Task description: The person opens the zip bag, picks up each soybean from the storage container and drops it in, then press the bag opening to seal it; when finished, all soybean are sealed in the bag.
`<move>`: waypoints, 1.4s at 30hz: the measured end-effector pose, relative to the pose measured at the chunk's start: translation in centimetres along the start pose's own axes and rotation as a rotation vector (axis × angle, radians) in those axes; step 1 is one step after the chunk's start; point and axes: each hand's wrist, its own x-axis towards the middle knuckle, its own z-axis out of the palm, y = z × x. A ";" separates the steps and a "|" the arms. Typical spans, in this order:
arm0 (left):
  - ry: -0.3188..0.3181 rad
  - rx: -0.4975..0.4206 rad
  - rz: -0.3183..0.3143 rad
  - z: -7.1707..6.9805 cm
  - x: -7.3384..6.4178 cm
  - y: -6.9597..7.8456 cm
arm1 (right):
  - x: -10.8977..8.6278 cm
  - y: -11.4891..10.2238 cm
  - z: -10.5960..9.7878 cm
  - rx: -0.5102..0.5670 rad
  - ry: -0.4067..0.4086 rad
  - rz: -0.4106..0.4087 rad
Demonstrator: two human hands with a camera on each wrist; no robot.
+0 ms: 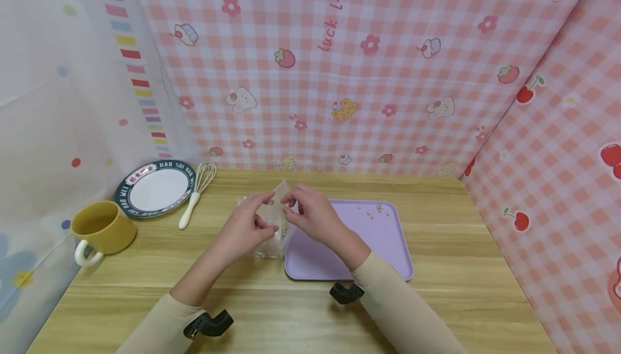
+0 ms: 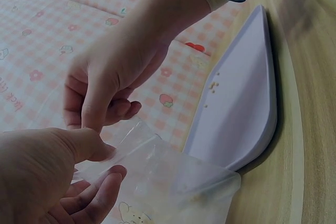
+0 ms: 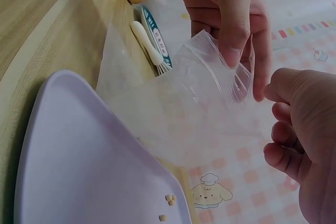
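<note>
A clear plastic zip bag (image 3: 173, 93) stands up between my hands at the left end of the lilac tray (image 1: 339, 262). Some small pale yellow beans show through its side in the head view. My left hand (image 1: 247, 224) pinches the bag near its zip edge between thumb and fingers. Close by, my right hand (image 1: 315, 216) has thumb and forefinger together at the bag's top edge, its other fingers curled. Several loose yellow beans (image 1: 379, 208) lie in the tray's far right corner.
At the left of the wooden table (image 1: 271, 311) stand a yellow mug (image 1: 107, 230) with a white handle and a dark-rimmed plate (image 1: 157, 189). A white whisk (image 1: 194, 200) lies beside the plate. Patterned cloth (image 1: 310, 84) hangs behind.
</note>
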 end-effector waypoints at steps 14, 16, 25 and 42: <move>-0.002 0.002 0.003 0.2 0.0 0.0 | -1.0 0.3 -0.6 0.035 0.022 0.052; 0.000 0.004 0.002 0.3 0.0 -0.1 | -1.3 0.5 -0.8 0.037 0.027 0.074; 0.005 0.012 0.007 0.4 0.0 0.0 | -4.3 3.0 -3.0 0.005 0.061 0.175; 0.009 0.018 0.026 0.6 0.1 0.0 | -10.3 9.1 -7.2 -0.154 0.116 0.352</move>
